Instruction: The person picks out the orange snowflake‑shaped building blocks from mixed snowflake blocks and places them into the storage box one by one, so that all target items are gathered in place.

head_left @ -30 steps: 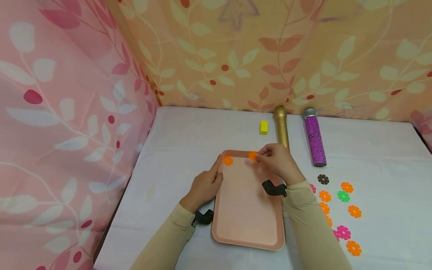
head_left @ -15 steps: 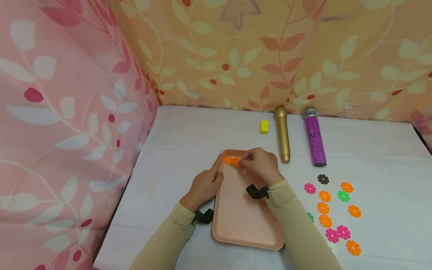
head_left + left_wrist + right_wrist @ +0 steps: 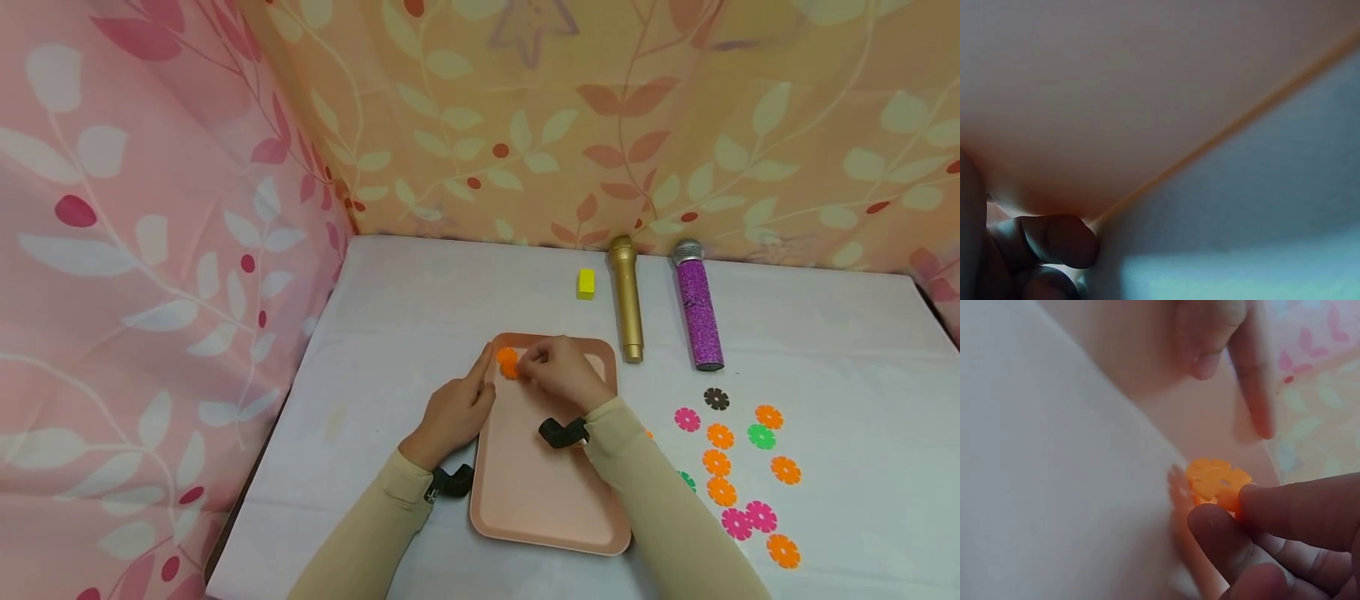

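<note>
My left hand [image 3: 453, 417] holds the left edge of the peach tray [image 3: 551, 508], its index finger stretched along the rim toward the far corner. In the left wrist view, dark curled fingers [image 3: 1069, 240] lie against the tray's edge. My right hand [image 3: 562, 371] is over the tray's far left part. Its thumb and finger pinch an orange flower-shaped disc [image 3: 1219, 478], tilted close over the tray's surface. Another orange disc [image 3: 507, 356] lies in the far left corner; the pinched one overlaps its near side in the head view.
Right of the tray lie several flower-shaped discs: orange [image 3: 785, 470], pink [image 3: 761, 516], green [image 3: 761, 436] and a black one [image 3: 716, 399]. Behind the tray are a yellow block [image 3: 586, 284], a gold microphone [image 3: 627, 300] and a purple glittery microphone [image 3: 698, 308]. Floral cloth [image 3: 480, 117] hangs behind the table.
My right hand has moved left across the tray's far end, then slightly nearer, bringing the orange disc from the far rim to beside the corner disc. My left hand has stayed put.
</note>
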Available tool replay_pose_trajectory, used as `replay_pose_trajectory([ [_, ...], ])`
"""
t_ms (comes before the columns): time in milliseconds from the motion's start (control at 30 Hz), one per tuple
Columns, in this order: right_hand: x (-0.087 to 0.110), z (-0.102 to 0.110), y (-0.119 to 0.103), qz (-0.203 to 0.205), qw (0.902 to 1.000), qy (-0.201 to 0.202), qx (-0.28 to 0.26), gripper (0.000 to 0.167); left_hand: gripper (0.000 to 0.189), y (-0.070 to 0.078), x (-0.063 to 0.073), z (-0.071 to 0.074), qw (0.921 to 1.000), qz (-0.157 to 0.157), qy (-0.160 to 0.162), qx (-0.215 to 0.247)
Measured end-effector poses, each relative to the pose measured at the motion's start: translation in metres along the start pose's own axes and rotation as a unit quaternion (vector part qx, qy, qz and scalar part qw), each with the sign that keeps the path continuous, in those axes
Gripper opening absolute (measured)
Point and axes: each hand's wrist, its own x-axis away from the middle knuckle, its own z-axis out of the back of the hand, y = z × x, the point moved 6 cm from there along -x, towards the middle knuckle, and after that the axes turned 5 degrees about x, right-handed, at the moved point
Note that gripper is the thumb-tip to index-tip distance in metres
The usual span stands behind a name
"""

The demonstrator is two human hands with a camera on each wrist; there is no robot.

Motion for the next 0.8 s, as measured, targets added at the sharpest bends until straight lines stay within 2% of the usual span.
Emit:
replay_pose_trajectory([
  [267, -0.003, -0.009, 0.002, 0.025, 0.9995, 0.002, 0.019, 0.011, 0.064, 0.0, 0.001, 0.002, 1.0, -0.005, 0.002, -0.002],
  [500, -0.004, -0.013, 0.0, 0.043, 0.9963, 0.006, 0.074, 0.016, 0.064, -0.001, 0.001, 0.002, 1.0, -0.005, 0.004, -0.002],
  [800, -0.001, -0.015, -0.001, 0.025, 0.9929, 0.022, 0.114, 0.015, 0.063, 0.001, 0.0, 0.002, 1.0, 0.003, -0.002, -0.003],
])
